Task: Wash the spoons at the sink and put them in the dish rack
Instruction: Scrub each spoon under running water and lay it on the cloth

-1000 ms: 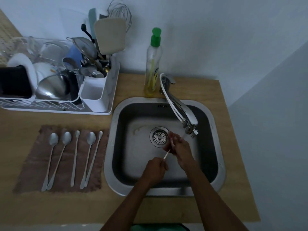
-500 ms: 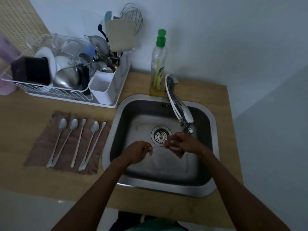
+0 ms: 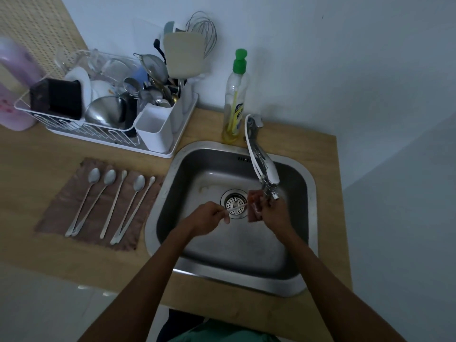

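Observation:
Over the steel sink (image 3: pixel 177 169), my left hand (image 3: pixel 208 218) pinches the handle of a thin spoon (image 3: pixel 237 208) that lies nearly level above the drain. Its bowl end is buried in a reddish-brown sponge (image 3: pixel 254 206), which my right hand (image 3: pixel 274 213) grips just under the tap spout (image 3: pixel 267 174). Several more long spoons (image 3: pixel 111 203) lie side by side on a brown cloth (image 3: pixel 61 206) left of the sink. The white dish rack (image 3: pixel 158 134) stands behind the cloth, full of dishes and utensils.
A dish soap bottle (image 3: pixel 235 99) with a green cap stands behind the sink beside the tap base. A pink bottle (image 3: pixel 14 90) stands at the far left. The wooden counter (image 3: pixel 328 193) ends close to the right of the sink.
The spoon has swung from pointing toward me to lying nearly level. My left hand moved left and my right hand now shows the sponge round the spoon's end. The camera shifted.

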Demonstrator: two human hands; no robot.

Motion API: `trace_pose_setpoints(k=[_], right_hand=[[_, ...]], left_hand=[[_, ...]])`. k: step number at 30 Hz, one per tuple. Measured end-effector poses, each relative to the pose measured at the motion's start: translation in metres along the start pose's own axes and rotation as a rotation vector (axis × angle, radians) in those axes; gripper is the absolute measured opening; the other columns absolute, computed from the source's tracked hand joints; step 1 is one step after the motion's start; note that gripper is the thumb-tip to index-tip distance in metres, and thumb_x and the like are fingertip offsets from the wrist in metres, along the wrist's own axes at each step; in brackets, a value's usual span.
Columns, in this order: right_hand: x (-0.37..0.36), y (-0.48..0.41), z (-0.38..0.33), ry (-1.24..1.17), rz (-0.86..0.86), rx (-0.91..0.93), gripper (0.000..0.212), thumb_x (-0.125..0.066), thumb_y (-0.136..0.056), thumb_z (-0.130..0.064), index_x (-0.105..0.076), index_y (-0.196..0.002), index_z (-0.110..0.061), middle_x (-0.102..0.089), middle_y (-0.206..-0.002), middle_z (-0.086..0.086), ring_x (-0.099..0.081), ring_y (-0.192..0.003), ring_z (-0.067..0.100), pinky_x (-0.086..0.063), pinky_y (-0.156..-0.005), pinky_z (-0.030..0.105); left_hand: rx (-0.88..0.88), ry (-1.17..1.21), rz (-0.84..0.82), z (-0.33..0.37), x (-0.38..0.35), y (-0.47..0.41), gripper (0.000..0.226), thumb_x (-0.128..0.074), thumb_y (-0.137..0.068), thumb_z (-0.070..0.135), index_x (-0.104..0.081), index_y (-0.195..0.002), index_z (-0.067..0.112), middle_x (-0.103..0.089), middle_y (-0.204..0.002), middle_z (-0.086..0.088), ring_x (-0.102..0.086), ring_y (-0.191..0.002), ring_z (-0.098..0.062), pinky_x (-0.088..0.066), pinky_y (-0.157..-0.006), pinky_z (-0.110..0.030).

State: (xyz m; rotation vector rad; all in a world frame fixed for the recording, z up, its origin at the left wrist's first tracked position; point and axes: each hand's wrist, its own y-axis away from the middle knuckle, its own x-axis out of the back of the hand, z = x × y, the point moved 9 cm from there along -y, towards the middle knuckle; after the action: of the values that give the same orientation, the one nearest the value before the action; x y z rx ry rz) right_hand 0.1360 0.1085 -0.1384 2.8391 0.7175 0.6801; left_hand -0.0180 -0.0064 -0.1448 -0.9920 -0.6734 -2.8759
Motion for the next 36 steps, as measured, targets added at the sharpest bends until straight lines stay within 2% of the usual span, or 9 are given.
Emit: trace_pose_setpoints(k=[4,8,12,16,20,24,28,31,36], right_hand=[[-0.026,-0.001,0.011,0.596,-0.424,0.17,0.012,-0.061,-0.09,-0.01,-0.066,-0.087,-0.021,-0.073,-0.09,-0.012,-0.07,-0.084,0.005,-0.058,-0.083,0.036],[-0.042,0.011,0.01,0.651,-0.57,0.251,0.01,-0.059,-0.088,-0.013,-0.066,-0.085,-0.019,-0.076,-0.102,-0.012,-0.071,-0.089,0.004,-0.058,-0.084,0.035],[-0.052,0.015,0.012,0.578,-0.698,0.206,0.03,-0.053,-0.095,-0.007,-0.069,-0.083,-0.029,-0.074,-0.101,-0.015,-0.067,-0.084,-0.007,-0.052,-0.079,0.016],[-0.038,0.007,0.016,0.574,-0.644,0.188,0.022,-0.052,-0.099,-0.008,-0.072,-0.102,-0.016,-0.069,-0.098,-0.014,-0.059,-0.079,-0.011,-0.042,-0.07,0.006],[-0.022,0.001,0.025,0.562,-0.457,0.147,0.019,-0.05,-0.099,-0.005,-0.068,-0.099,-0.012,-0.07,-0.103,0.002,-0.06,-0.085,0.006,-0.04,-0.071,0.01],[-0.01,-0.002,0.027,0.359,-0.273,0.052,0.027,-0.048,-0.098,0.0,-0.073,-0.093,-0.009,-0.065,-0.085,-0.02,-0.059,-0.077,-0.013,-0.043,-0.072,0.004],[0.004,-0.002,0.042,0.252,-0.029,-0.02,0.028,-0.051,-0.096,-0.007,-0.077,-0.091,-0.016,-0.074,-0.09,-0.006,-0.069,-0.088,0.01,-0.056,-0.083,0.032],[-0.002,-0.001,0.042,0.246,-0.168,0.015,0.022,-0.054,-0.098,-0.01,-0.073,-0.091,-0.019,-0.071,-0.088,-0.015,-0.067,-0.086,0.001,-0.055,-0.085,0.028],[-0.01,0.004,0.037,0.299,-0.336,0.055,0.016,-0.058,-0.097,-0.013,-0.071,-0.104,-0.019,-0.072,-0.108,-0.001,-0.068,-0.098,0.012,-0.057,-0.087,0.031]], left_hand=[[0.044,-0.223,0.023,-0.015,0.004,-0.001,0.028,-0.048,-0.098,0.029,-0.069,-0.079,0.029,-0.062,-0.074,0.01,-0.057,-0.067,-0.012,-0.045,-0.066,-0.03],[-0.009,-0.373,0.004,-0.009,0.005,-0.006,0.026,-0.047,-0.096,0.031,-0.065,-0.078,0.033,-0.064,-0.087,0.012,-0.061,-0.081,-0.013,-0.049,-0.075,-0.033],[-0.051,-0.411,-0.045,-0.006,-0.001,-0.01,0.026,-0.047,-0.098,0.033,-0.064,-0.078,0.034,-0.067,-0.098,0.012,-0.061,-0.086,-0.013,-0.046,-0.073,-0.031],[-0.041,-0.366,-0.087,-0.016,-0.002,-0.01,0.027,-0.048,-0.098,0.032,-0.063,-0.076,0.035,-0.069,-0.102,0.011,-0.063,-0.09,-0.012,-0.051,-0.082,-0.035],[-0.028,-0.278,-0.058,-0.019,-0.005,-0.005,0.029,-0.048,-0.097,0.03,-0.062,-0.073,0.036,-0.071,-0.095,0.008,-0.064,-0.082,-0.014,-0.053,-0.08,-0.038],[-0.021,-0.199,0.031,-0.016,-0.011,0.001,0.028,-0.046,-0.099,0.031,-0.063,-0.076,0.034,-0.069,-0.092,0.007,-0.062,-0.077,-0.013,-0.053,-0.077,-0.038],[-0.008,-0.163,0.08,-0.02,-0.02,0.007,0.027,-0.045,-0.1,0.032,-0.064,-0.08,0.032,-0.07,-0.096,0.004,-0.063,-0.076,-0.013,-0.054,-0.074,-0.038],[0.018,-0.16,0.067,-0.029,-0.02,0.009,0.027,-0.046,-0.1,0.031,-0.064,-0.08,0.034,-0.069,-0.095,0.007,-0.062,-0.075,-0.011,-0.054,-0.075,-0.037],[-0.023,-0.093,0.015,-0.027,-0.019,0.011,0.028,-0.046,-0.101,0.027,-0.068,-0.084,0.027,-0.062,-0.076,0.009,-0.054,-0.063,-0.005,-0.044,-0.065,-0.027]])
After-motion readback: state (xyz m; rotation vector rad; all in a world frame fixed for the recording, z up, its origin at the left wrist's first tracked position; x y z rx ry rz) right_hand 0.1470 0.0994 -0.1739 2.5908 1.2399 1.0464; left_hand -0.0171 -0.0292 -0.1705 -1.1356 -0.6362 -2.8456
